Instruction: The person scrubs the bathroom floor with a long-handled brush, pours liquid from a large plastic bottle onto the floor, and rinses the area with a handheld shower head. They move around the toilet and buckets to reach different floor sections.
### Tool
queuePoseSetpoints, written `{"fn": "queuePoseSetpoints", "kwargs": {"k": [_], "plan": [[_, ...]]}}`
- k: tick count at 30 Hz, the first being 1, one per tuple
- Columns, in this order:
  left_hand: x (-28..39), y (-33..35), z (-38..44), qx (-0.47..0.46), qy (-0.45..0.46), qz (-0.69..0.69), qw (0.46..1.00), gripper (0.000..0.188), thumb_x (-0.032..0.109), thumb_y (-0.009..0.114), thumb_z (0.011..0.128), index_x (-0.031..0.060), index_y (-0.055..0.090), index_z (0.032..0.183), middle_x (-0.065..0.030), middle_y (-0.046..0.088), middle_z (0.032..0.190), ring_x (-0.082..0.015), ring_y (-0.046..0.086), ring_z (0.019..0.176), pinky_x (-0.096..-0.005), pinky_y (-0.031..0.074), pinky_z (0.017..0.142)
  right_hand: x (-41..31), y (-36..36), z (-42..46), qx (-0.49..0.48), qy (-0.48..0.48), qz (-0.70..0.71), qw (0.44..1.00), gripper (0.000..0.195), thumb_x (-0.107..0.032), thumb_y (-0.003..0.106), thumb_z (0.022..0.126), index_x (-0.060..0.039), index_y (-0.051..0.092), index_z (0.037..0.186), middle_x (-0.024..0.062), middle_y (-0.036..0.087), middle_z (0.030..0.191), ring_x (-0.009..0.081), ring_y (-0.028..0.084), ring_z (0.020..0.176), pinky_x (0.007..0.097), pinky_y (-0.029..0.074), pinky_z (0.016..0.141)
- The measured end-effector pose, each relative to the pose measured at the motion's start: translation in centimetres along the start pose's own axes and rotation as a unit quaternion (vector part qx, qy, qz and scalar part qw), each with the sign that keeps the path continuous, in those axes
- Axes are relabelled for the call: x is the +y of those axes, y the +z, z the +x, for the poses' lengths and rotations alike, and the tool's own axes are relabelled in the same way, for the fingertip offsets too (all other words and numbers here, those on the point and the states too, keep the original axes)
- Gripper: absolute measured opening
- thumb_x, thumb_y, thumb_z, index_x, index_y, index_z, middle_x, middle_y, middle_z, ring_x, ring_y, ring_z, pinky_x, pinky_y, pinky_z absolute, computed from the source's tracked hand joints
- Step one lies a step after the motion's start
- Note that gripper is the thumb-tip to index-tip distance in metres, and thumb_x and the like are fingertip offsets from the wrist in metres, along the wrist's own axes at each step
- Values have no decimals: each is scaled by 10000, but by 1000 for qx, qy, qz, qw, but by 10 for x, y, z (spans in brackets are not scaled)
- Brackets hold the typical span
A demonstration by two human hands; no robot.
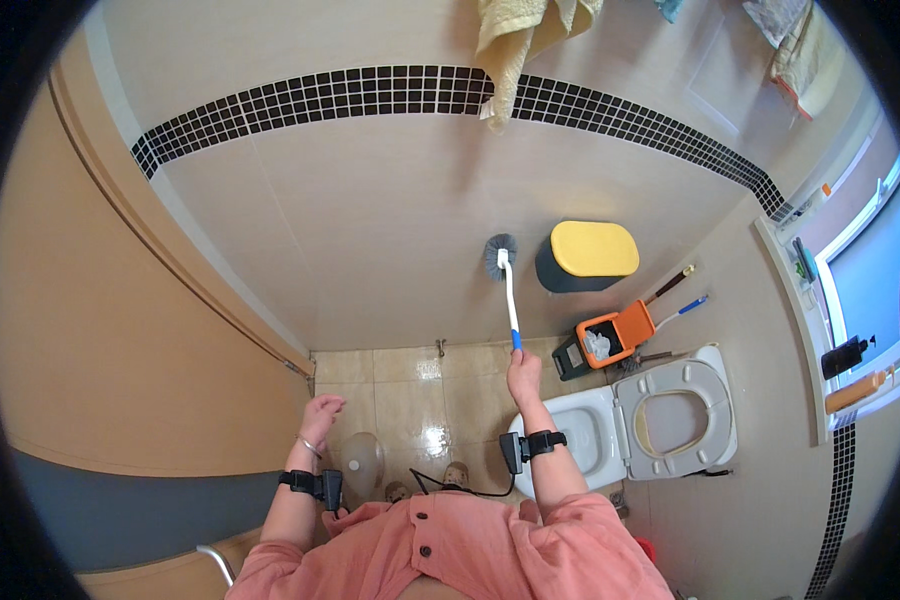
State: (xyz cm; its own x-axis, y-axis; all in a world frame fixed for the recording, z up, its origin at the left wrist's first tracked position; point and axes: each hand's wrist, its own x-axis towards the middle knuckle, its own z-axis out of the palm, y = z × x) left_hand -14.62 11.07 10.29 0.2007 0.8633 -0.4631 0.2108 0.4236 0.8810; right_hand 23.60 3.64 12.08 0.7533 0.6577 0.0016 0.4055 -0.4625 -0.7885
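My right hand point(525, 379) grips the blue end of a long-handled toilet brush point(511, 300), whose shaft is white. Its grey bristle head points away from me, in front of the tiled wall; whether it touches the wall I cannot tell. Beside my right forearm stands a white toilet point(581, 435) with its lid and seat point(671, 424) raised. On the left, my left hand point(322, 418) hangs over the floor near the door, fingers loosely curled and holding nothing that shows. Both forearms wear black strapped devices.
A yellow-lidded box point(594, 249) is on the wall. Below it stands an orange and dark bin point(600, 341), lid up, with another blue-handled brush point(682, 311) behind. A cream towel point(506, 60) hangs above. The wooden door point(142, 315) is left; bottles line the window sill point(802, 322) at right.
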Motion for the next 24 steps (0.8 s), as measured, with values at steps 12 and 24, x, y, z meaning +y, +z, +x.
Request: {"fn": "queuePoseSetpoints", "kwargs": {"k": [12, 24], "plan": [[-7, -5, 3, -13, -24, -5, 1000, 105, 182, 520, 831, 119, 604, 830, 24, 615, 842, -80, 538, 784, -246, 401, 666, -23, -6, 0, 28, -33, -85, 995, 280, -196, 440, 868, 42, 560, 782, 262, 577, 751, 430, 562, 735, 492, 441, 623], [6, 19, 11, -59, 13, 37, 997, 107, 186, 535, 820, 111, 609, 836, 18, 611, 828, -85, 537, 787, -247, 397, 677, -39, -22, -21, 23, -64, -36, 997, 280, -196, 441, 869, 40, 559, 776, 266, 567, 723, 432, 557, 709, 486, 426, 584]]}}
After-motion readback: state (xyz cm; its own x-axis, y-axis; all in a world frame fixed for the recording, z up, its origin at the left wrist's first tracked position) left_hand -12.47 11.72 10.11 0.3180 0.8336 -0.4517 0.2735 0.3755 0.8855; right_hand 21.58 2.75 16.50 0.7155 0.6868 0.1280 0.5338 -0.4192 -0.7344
